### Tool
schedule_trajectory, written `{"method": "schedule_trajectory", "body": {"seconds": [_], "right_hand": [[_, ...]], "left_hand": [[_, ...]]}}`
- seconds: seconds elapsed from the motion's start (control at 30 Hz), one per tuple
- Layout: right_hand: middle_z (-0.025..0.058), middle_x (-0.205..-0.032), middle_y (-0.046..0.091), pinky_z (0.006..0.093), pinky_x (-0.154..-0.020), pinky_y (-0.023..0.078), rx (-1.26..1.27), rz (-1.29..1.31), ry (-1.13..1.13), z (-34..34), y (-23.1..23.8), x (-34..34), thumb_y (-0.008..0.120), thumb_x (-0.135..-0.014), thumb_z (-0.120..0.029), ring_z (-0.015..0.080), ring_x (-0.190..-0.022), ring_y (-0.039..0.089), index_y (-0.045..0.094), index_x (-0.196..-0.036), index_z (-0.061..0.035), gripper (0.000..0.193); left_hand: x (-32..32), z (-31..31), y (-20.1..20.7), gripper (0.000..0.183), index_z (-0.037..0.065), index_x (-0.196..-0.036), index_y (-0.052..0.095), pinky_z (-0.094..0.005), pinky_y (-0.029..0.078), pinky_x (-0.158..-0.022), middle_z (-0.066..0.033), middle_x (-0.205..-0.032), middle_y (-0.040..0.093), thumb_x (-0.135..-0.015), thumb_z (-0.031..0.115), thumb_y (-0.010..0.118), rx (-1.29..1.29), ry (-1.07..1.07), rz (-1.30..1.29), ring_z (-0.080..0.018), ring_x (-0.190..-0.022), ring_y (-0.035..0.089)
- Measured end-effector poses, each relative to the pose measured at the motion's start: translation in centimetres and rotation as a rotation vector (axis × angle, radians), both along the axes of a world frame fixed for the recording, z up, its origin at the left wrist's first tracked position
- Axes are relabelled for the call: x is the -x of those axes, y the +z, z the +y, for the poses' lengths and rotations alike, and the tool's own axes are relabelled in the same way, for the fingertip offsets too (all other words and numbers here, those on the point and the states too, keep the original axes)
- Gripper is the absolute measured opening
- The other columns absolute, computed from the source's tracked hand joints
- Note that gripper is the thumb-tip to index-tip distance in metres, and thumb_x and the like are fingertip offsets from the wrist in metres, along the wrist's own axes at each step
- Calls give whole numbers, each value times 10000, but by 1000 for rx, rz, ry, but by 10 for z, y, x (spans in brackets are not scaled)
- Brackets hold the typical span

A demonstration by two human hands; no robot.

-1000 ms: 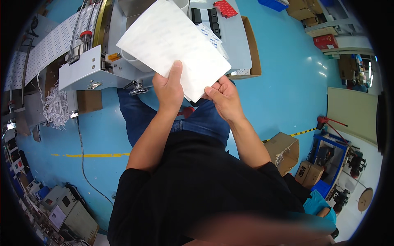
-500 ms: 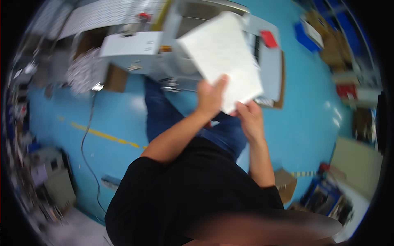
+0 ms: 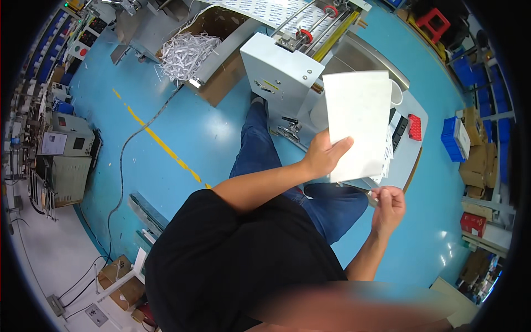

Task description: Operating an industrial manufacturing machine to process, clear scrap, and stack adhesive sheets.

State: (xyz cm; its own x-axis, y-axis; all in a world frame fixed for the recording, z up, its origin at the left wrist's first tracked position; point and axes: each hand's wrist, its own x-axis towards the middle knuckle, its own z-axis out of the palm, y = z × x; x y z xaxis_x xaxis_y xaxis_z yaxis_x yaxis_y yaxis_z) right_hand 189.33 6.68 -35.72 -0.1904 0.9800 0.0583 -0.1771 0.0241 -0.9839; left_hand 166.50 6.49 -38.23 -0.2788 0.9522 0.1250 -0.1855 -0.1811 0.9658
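Observation:
My left hand (image 3: 326, 156) grips a white stack of paper (image 3: 358, 124) by its lower left edge, thumb lying across the top face. The stack is held up in front of the machine, hiding part of it. Just below the stack's lower right corner, apart from it, is my right hand (image 3: 390, 206). Its thumb and fingers are pinched together. A small greyish bit shows at the fingertips, too small to name.
A white machine (image 3: 285, 72) with rollers carries a printed sheet. Left of it, a cardboard box (image 3: 229, 77) holds shredded paper strips (image 3: 188, 55). A red block (image 3: 415, 127) lies on the grey table (image 3: 412, 105). A cable (image 3: 123, 171) crosses the blue floor.
My right hand has let go of the paper stack's lower corner and moved down and away. The left hand still holds the stack, now more upright. The whole view has swung round.

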Motion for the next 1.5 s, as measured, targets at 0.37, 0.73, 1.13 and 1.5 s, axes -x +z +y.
{"method": "schedule_trajectory", "body": {"seconds": [0.37, 0.73, 1.13, 1.5], "right_hand": [[148, -780, 588, 439, -823, 468, -763, -14, 251, 14, 104, 104, 564, -873, -12, 193, -688, 556, 542, -917, -7, 49], [100, -806, 616, 445, -916, 493, -513, -21, 306, 19, 87, 133, 709, -748, 92, 153, -744, 591, 561, -828, -32, 208], [68, -774, 597, 434, -941, 476, -288, -20, 343, 21, 80, 121, 706, -773, 62, 132, -712, 573, 517, -790, -54, 222], [113, -918, 612, 382, -921, 472, -288, -96, 368, 15, 84, 115, 650, -882, -63, 170, -786, 604, 587, -912, -1, 93]], "left_hand": [[-4, -77, -48, 289, 20, -1160, 604, -329, 492, -839, -131, -1029, 679, -900, 143, 574, 189, -300, 47, -211, -936, 645], [4, -79, -51, 284, 17, -1143, 605, -337, 497, -824, -139, -994, 684, -894, 150, 576, 205, -271, 18, -223, -904, 656], [2, -76, -51, 305, 12, -1152, 602, -343, 499, -823, -145, -984, 683, -899, 180, 567, 233, -283, 31, -234, -896, 659], [-1, -75, -51, 297, 10, -1163, 597, -334, 499, -829, -128, -988, 683, -906, 156, 565, 220, -298, 19, -210, -904, 653]]}}
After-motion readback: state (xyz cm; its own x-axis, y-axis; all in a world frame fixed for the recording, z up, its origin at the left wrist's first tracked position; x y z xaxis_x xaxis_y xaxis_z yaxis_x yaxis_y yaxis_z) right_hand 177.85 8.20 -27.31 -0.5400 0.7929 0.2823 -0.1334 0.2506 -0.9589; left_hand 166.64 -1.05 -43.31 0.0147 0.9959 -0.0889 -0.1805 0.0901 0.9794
